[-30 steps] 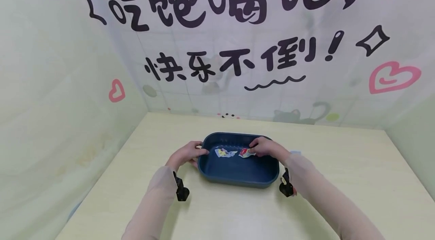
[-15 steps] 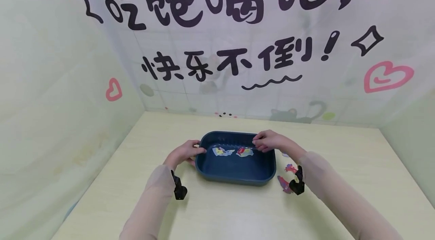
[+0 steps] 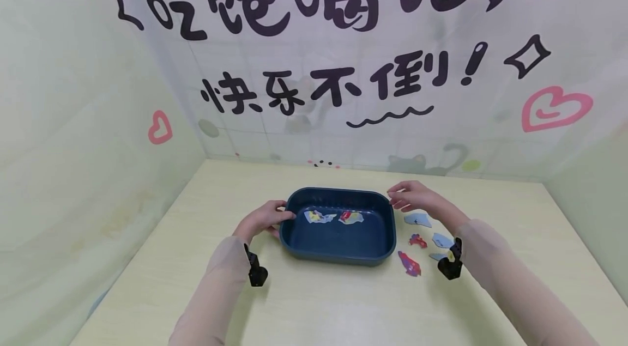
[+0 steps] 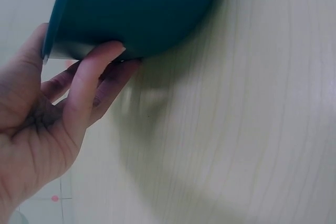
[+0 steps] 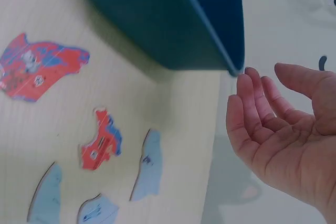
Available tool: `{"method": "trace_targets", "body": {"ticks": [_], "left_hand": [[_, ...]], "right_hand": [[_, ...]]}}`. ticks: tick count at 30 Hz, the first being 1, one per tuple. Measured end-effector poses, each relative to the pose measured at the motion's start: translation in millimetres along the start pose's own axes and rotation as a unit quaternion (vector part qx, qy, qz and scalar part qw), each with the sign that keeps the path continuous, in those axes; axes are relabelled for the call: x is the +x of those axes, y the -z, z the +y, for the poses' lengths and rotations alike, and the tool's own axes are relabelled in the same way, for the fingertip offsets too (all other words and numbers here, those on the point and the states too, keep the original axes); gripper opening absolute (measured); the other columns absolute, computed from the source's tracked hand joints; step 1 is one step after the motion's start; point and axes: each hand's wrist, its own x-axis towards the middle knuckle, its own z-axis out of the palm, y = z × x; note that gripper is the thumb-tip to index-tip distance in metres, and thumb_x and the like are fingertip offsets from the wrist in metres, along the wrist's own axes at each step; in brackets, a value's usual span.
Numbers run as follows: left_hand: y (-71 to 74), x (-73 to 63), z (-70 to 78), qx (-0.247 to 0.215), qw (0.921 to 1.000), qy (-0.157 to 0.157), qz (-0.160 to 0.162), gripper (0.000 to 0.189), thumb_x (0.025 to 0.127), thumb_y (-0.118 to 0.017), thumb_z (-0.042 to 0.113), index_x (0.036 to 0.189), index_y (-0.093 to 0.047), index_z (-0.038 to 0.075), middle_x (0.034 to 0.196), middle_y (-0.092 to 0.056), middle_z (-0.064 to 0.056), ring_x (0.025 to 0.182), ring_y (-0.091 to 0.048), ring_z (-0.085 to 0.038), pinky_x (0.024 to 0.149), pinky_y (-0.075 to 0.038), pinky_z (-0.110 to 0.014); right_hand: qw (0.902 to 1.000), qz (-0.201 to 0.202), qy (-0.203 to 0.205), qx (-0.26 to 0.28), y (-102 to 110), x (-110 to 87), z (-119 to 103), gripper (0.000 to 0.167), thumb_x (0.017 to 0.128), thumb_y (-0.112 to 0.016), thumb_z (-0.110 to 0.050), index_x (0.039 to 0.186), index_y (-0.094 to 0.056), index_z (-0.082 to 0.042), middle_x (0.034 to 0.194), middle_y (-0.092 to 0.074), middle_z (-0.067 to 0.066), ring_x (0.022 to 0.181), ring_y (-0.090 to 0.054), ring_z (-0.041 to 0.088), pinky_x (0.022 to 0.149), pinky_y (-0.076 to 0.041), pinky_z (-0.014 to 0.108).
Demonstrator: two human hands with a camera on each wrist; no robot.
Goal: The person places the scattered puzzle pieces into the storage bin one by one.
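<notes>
Gripping the blue basin point(image 3: 338, 242) by its left end: left hand point(image 3: 262, 219), thumb over the rim, fingers against the outer wall. Basin sits on the table point(image 3: 314, 302), between the two hands. Two printed pieces lie inside: yellow-and-white piece point(image 3: 319, 217) nearer the left hand, red-and-white piece point(image 3: 351, 217) nearer the right, not touching each other.

Right hand point(image 3: 414, 196) holds nothing, fingers loosely bent, at the basin's far right corner. Fingertips are right by the rim; can't call contact from these angles.

Loose pieces on the table, on the person's side of the right hand: pale-blue piece point(image 3: 418, 219) closest to it, then small red piece point(image 3: 418, 241), then long red piece point(image 3: 409, 263) just beside the basin's right wall. Second pale-blue piece point(image 3: 442, 240) and third pale-blue piece point(image 3: 438, 256) lie near the right wrist camera point(image 3: 450, 268).

Backdrop point(image 3: 343, 139) with black lettering hangs beyond both hands.
</notes>
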Motion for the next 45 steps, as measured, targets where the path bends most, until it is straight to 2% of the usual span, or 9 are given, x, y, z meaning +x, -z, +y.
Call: {"method": "trace_targets", "body": {"ticks": [4, 7, 17, 23, 26, 30, 37, 43, 45], "left_hand": [[0.2, 0.0, -1.1, -0.003, 1.0000, -0.001, -0.001, 0.054, 0.087, -0.057, 0.022, 0.134, -0.038, 0.002, 0.117, -0.055, -0.020, 0.079, -0.059, -0.016, 0.054, -0.054, -0.029], [0.2, -0.7, -1.3, -0.004, 1.0000, -0.004, -0.004, 0.053, 0.088, -0.056, 0.022, 0.133, -0.038, 0.001, 0.119, -0.054, -0.021, 0.082, -0.060, -0.016, 0.054, -0.054, -0.029], [0.4, -1.7, -1.9, -0.007, 1.0000, -0.002, -0.003, 0.052, 0.088, -0.056, 0.023, 0.132, -0.039, 0.001, 0.120, -0.053, -0.022, 0.084, -0.059, -0.018, 0.054, -0.054, -0.029], [-1.4, -3.5, -3.2, -0.010, 0.9999, -0.009, -0.005, 0.049, 0.088, -0.056, 0.022, 0.130, -0.041, 0.000, 0.116, -0.056, -0.021, 0.082, -0.060, -0.016, 0.054, -0.054, -0.030], [-1.8, -3.5, -3.6, -0.013, 0.9999, -0.008, -0.004, 0.049, 0.087, -0.057, 0.022, 0.129, -0.042, 0.001, 0.114, -0.056, -0.019, 0.081, -0.059, -0.016, 0.053, -0.054, -0.029], [-1.9, -3.2, -2.5, -0.013, 0.9999, -0.008, -0.004, 0.049, 0.087, -0.057, 0.024, 0.128, -0.043, 0.002, 0.114, -0.056, -0.019, 0.081, -0.058, -0.016, 0.053, -0.054, -0.029], [-0.9, -4.1, -0.6, -0.010, 0.9999, -0.012, -0.002, 0.050, 0.087, -0.057, 0.023, 0.130, -0.041, 0.001, 0.111, -0.056, -0.017, 0.079, -0.056, -0.015, 0.052, -0.054, -0.029], [-0.1, -2.7, 0.1, -0.015, 0.9998, -0.008, -0.005, 0.047, 0.088, -0.056, 0.022, 0.128, -0.043, 0.002, 0.111, -0.057, -0.017, 0.080, -0.057, -0.015, 0.054, -0.054, -0.029], [0.2, -2.7, 0.4, -0.013, 0.9999, -0.008, -0.006, 0.046, 0.088, -0.056, 0.022, 0.128, -0.043, 0.002, 0.112, -0.057, -0.018, 0.079, -0.057, -0.016, 0.054, -0.055, -0.029]], "right_hand": [[0.9998, 0.015, -0.016, -0.001, 5, -2.1, 14, 0.042, 0.095, -0.046, -0.022, 0.123, -0.046, 0.009, 0.120, -0.053, 0.030, 0.107, -0.055, 0.038, 0.086, -0.052, 0.039], [0.9991, 0.025, -0.032, -0.011, 8, -4.0, 23, 0.040, 0.094, -0.047, -0.021, 0.121, -0.047, 0.009, 0.121, -0.052, 0.029, 0.109, -0.053, 0.039, 0.085, -0.051, 0.038], [0.9945, 0.059, -0.032, -0.081, 17, -5.6, 54, 0.037, 0.088, -0.058, -0.016, 0.114, -0.050, 0.009, 0.107, -0.056, 0.026, 0.092, -0.055, 0.029, 0.081, -0.049, 0.039], [0.9904, 0.031, -0.040, -0.129, 17, -3.9, 69, 0.039, 0.083, -0.065, -0.015, 0.113, -0.051, 0.006, 0.109, -0.053, 0.026, 0.094, -0.050, 0.032, 0.089, -0.044, 0.047], [0.9860, 0.026, -0.032, -0.162, 15, -2.6, 70, 0.038, 0.081, -0.067, -0.011, 0.112, -0.052, 0.005, 0.107, -0.053, 0.024, 0.094, -0.049, 0.032, 0.090, -0.044, 0.049], [0.9796, 0.030, -0.021, -0.198, 13, -1.5, 69, 0.033, 0.080, -0.067, -0.006, 0.108, -0.053, 0.004, 0.099, -0.054, 0.019, 0.089, -0.048, 0.029, 0.087, -0.045, 0.045], [0.9734, 0.026, -0.027, -0.226, 13, -0.8, 63, 0.026, 0.078, -0.068, -0.004, 0.099, -0.055, 0.004, 0.093, -0.056, 0.016, 0.084, -0.049, 0.026, 0.082, -0.046, 0.042], [0.9655, 0.012, -0.025, -0.259, 14, -0.5, 57, 0.019, 0.076, -0.069, -0.005, 0.090, -0.059, 0.004, 0.085, -0.057, 0.014, 0.076, -0.048, 0.022, 0.072, -0.046, 0.034], [0.9682, 0.003, -0.026, -0.249, 16, -0.4, 56, 0.016, 0.078, -0.066, -0.004, 0.090, -0.060, 0.004, 0.083, -0.058, 0.011, 0.073, -0.047, 0.019, 0.068, -0.045, 0.030]]}}
